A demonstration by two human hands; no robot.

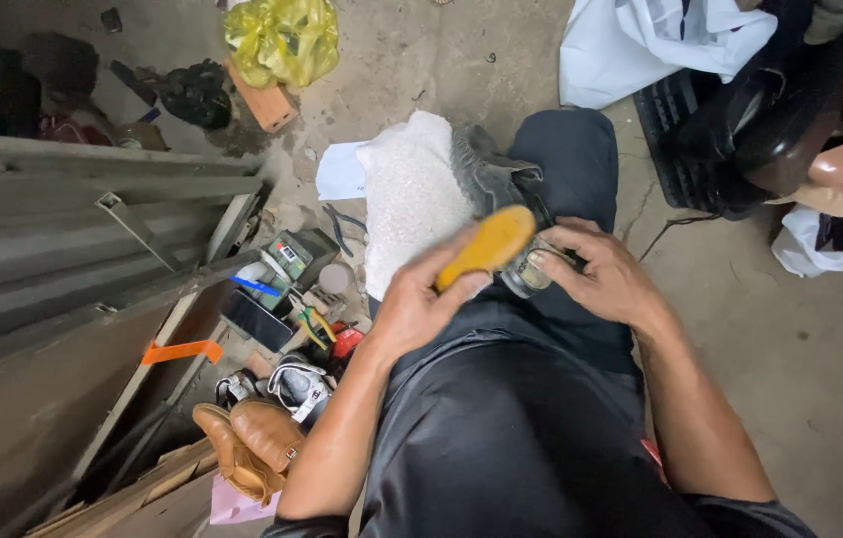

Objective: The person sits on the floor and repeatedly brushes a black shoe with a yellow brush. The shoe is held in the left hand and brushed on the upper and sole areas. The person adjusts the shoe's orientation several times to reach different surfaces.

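Sitting over dark trousers, a person grips a smooth, oblong yellow-orange brush [488, 245] in the left hand [420, 304], while the right hand [603, 277] closes around a small round tin [528, 274] on the knee. Beyond them lies a nubbly white cloth [407, 194] beside a grey shoe [486, 169], then a crinkled yellow plastic bag [280, 38] on the rough concrete floor [800, 349].

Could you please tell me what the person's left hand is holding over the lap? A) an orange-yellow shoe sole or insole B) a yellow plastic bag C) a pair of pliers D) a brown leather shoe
A: the left hand grips an orange-yellow sole-shaped piece above the dark shoe, which the right hand steadies.
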